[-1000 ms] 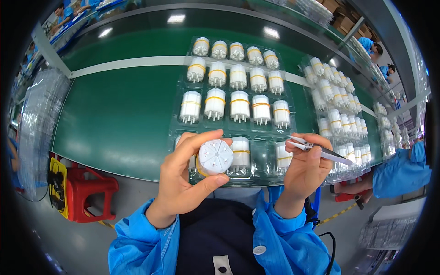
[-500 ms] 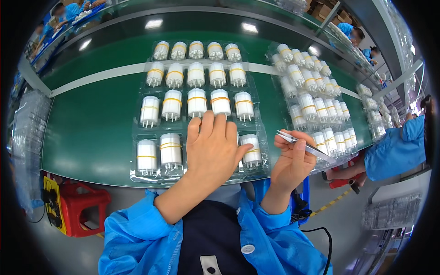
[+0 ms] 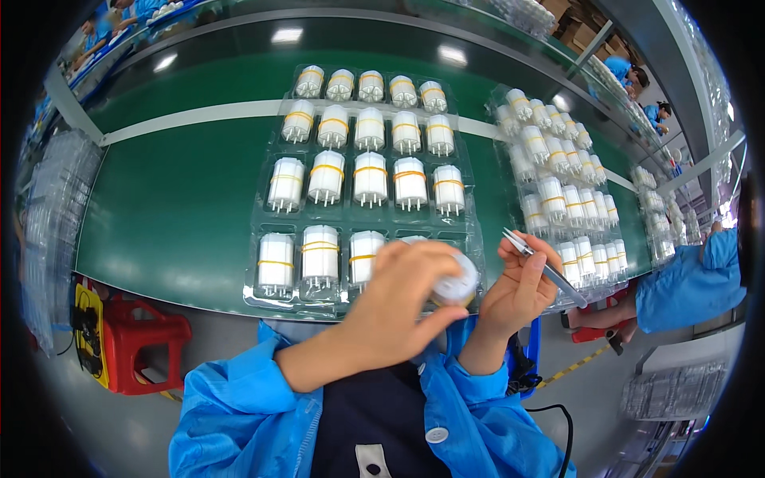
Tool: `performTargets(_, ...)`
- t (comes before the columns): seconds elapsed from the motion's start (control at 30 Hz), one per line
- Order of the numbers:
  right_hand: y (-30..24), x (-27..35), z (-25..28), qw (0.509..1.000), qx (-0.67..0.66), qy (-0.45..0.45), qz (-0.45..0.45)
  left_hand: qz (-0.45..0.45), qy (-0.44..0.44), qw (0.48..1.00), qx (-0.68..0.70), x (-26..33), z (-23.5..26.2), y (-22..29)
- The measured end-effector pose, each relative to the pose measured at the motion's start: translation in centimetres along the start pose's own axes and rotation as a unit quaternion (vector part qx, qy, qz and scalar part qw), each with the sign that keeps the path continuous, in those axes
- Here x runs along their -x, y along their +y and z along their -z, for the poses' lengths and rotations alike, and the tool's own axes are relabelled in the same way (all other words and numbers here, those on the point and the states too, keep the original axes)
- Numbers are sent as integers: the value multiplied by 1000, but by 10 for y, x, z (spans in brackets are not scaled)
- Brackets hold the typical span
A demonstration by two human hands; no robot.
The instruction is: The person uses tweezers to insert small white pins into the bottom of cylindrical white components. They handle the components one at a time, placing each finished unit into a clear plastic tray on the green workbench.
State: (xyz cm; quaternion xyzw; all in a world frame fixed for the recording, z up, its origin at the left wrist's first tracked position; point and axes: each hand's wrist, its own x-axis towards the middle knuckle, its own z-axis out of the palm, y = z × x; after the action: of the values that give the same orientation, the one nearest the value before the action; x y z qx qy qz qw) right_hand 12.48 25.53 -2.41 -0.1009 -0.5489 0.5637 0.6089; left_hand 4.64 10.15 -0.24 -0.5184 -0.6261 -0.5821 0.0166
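My left hand (image 3: 396, 299) is raised over the front right part of a clear plastic tray (image 3: 266, 217) and slightly blurred. Its fingers and thumb grip a white cylindrical part (image 3: 457, 280), tilted so that a round end face shows. Upright rows of similar white cylinders (image 3: 370, 180), each with a yellow band and metal pins at the lower end, sit in the tray's pockets. Just right of the tray, my right hand (image 3: 519, 296) holds metal tweezers (image 3: 553, 276), their tips pointing up and left. My left hand partly hides the front row.
More clear trays of white cylinders are stacked at the right (image 3: 572, 203). Both groups lie on a green work surface (image 3: 171, 215). A red stool (image 3: 147, 342) stands at lower left. A person in a blue coat (image 3: 692, 275) is at the far right.
My left hand has moved right and toward me, lifting a white cylinder from the front row's right end. My right hand still holds the tweezers. The view has shifted a little.
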Motion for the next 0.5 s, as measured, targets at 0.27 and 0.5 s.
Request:
performTargets(0.27, -36, 23, -56, 970, -103, -216, -50, 112, 185, 975, 49, 24, 56, 1)
performTargets(0.5, -56, 24, -88, 924, -82, -369, -55, 58, 122, 980, -145, 32, 81, 2)
